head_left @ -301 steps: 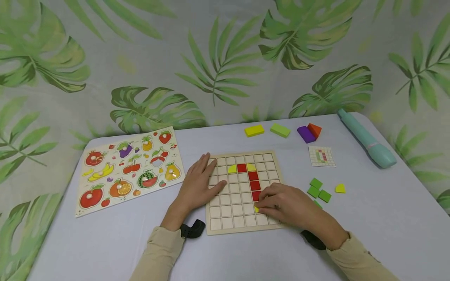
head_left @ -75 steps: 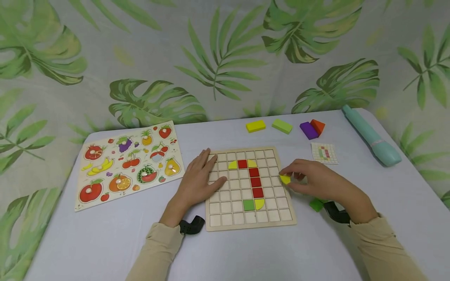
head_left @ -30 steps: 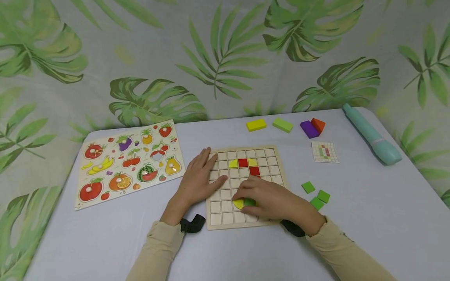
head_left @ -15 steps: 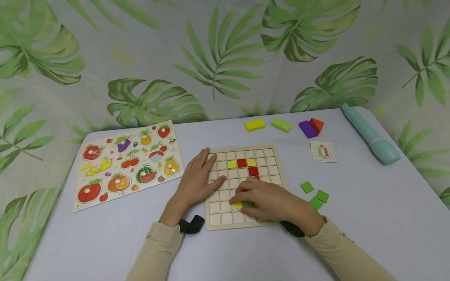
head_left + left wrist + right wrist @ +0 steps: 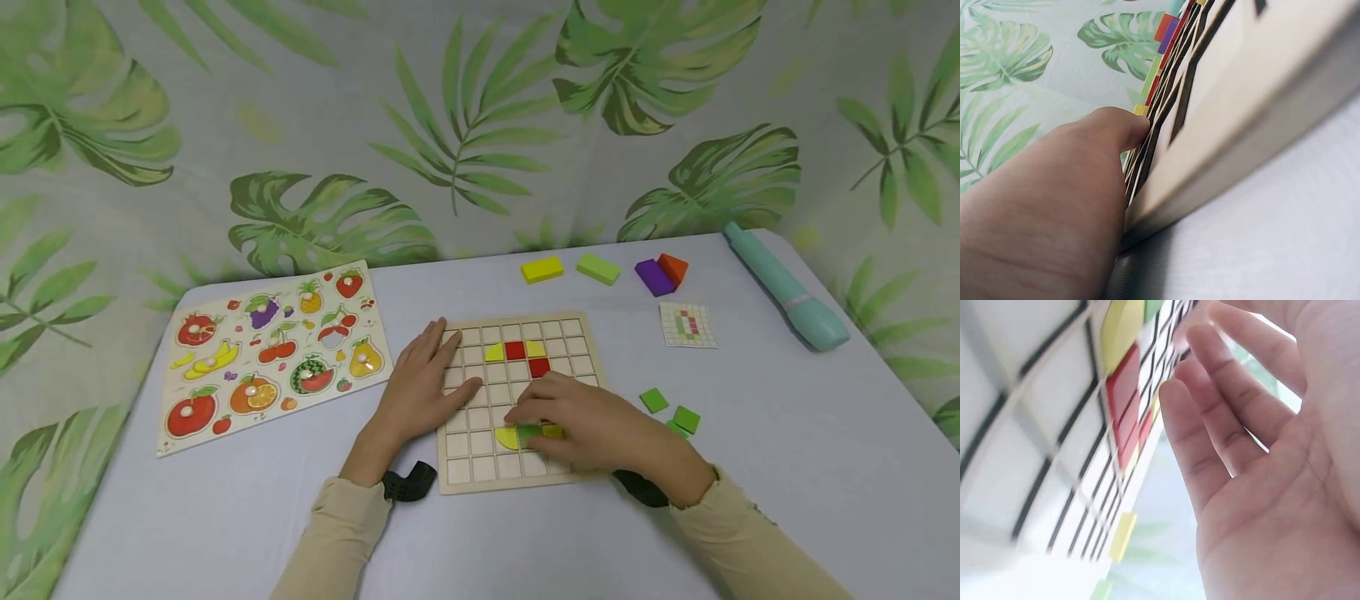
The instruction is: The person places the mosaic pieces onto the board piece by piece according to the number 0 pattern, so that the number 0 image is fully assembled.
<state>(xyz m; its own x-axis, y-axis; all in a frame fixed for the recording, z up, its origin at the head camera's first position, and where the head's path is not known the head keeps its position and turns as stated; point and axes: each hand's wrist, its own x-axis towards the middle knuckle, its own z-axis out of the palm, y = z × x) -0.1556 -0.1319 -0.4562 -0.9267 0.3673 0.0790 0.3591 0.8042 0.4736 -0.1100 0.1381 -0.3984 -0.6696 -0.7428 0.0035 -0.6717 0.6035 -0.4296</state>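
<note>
My left hand (image 5: 423,387) rests on the left edge of the wooden grid board (image 5: 471,468), fingers spread; its thumb (image 5: 1129,128) lies over the rim in the left wrist view. Above the lower rows is my right hand (image 5: 592,421), its fingers loosely bent with nothing pinched. Just under its fingertips, a yellow rounded tile (image 5: 506,438) sits in a cell to the left of a green square tile (image 5: 527,433). Another yellow tile (image 5: 553,431) is partly hidden by the hand. A red tile (image 5: 1124,381) column runs upward, topped by yellow and red tiles (image 5: 515,350).
Loose green tiles (image 5: 654,400) and a small pattern card (image 5: 687,325) lie at the right. Yellow (image 5: 542,269), light green (image 5: 597,268), purple (image 5: 654,277) and orange (image 5: 673,268) blocks stand behind. A teal bottle-shaped object (image 5: 787,287) and fruit puzzle (image 5: 273,358) flank the table.
Green and yellow tiles have been added to the lower row. My right hand brought the last yellow tile from the right, set it down, let go and drew slightly right. The left hand stays.
</note>
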